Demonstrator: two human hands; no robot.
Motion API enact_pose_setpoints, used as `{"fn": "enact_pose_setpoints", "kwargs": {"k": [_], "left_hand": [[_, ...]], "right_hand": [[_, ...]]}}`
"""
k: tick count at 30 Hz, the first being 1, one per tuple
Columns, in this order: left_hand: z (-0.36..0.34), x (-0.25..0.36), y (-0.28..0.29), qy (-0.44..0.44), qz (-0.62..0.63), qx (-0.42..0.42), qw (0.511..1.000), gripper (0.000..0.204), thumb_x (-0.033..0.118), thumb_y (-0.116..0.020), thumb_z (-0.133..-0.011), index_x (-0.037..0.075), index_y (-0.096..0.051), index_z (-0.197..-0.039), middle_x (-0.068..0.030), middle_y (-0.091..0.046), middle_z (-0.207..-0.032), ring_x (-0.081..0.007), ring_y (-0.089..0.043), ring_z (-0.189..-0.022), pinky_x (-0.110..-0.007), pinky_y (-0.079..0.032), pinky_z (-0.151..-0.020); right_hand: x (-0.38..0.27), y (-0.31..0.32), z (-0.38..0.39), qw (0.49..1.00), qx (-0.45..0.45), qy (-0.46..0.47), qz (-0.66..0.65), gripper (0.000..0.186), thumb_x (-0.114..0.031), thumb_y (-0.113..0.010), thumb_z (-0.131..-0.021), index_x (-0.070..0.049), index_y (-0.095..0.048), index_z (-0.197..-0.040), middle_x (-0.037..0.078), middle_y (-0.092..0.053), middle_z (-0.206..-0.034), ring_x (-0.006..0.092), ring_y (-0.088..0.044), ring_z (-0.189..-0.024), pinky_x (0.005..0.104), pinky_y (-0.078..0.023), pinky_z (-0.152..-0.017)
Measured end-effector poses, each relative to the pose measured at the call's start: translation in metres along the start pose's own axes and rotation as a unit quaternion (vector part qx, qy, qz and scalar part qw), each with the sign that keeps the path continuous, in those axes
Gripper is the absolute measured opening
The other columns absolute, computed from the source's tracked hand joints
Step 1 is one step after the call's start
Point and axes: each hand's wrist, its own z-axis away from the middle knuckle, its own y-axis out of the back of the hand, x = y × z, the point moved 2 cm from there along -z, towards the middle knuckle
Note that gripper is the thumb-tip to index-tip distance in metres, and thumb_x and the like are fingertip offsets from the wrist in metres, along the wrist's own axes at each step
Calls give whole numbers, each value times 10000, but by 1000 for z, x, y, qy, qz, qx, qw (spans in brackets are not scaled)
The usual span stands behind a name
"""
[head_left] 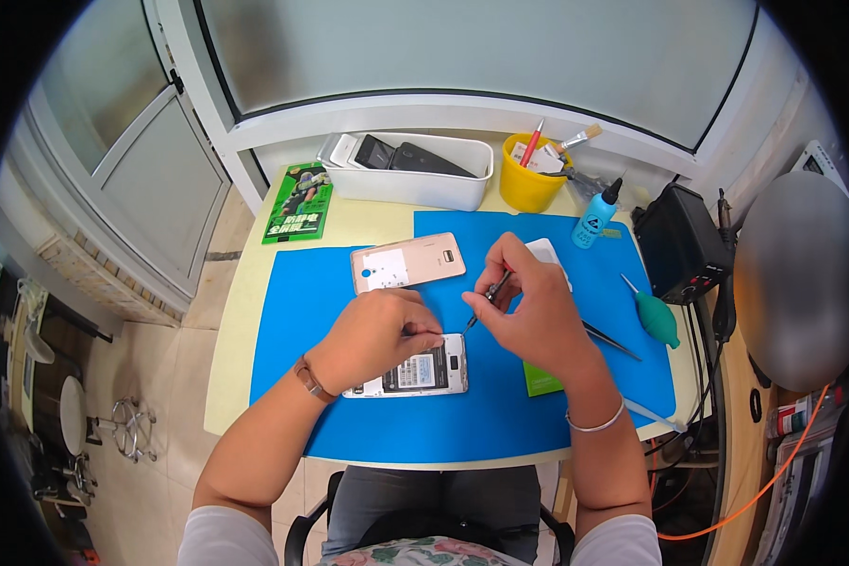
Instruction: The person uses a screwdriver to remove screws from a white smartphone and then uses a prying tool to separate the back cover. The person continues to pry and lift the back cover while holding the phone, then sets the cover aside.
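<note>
A white smartphone (457, 377) lies with its back off, its black battery (429, 370) showing. My left hand (377, 330) rests over the phone's upper left part, fingers curled and pressed at its top edge. In my right hand (533, 297) a thin dark screwdriver (473, 322) is pinched between thumb and fingers, slanting down to the left. Its tip is at the phone's top right corner; whether it touches is too small to tell. Above the phone sits a gold back cover (424, 261). Partly behind my right hand is a white flat object (543, 251).
Dark tweezers (615, 342), a green box (542, 380) and a green air blower (657, 319) lie right on the blue mat (368, 434). A blue bottle (591, 223), yellow tub (528, 189), white bin (410, 193) and green packet (298, 203) stand behind. A black device (679, 245) borders the right.
</note>
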Motion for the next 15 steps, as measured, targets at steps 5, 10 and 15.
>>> {"fn": "enact_pose_setpoints", "kwargs": {"k": [5, 10, 15], "left_hand": [[0, 2, -1, -9, -7, 13, 1000, 103, 203, -846, -893, 111, -850, -939, -53, -749, -881, -254, -723, -818, -377, -583, -715], [1, 1, -2, -49, -60, 36, 996, 90, 189, -849, -884, 113, -851, -933, -50, -755, -890, -250, -726, -853, -381, -596, -737], [1, 3, -1, -50, -76, 25, 995, 122, 170, -875, -862, 111, -855, -967, -59, -780, -939, -238, -735, -852, -357, -598, -739]], "right_hand": [[4, -2, 1, 999, 12, 34, -1, 369, -72, -859, -882, -120, -517, -1013, 98, -717, -812, 207, -747, -694, 249, -544, -597], [5, -5, 1, 999, -5, 41, 4, 369, -66, -860, -880, -112, -520, -1016, 97, -707, -808, 206, -737, -703, 252, -542, -602], [5, -5, 1, 999, -9, 49, -2, 369, -59, -859, -877, -108, -518, -1011, 98, -702, -806, 211, -730, -706, 266, -544, -609]]}}
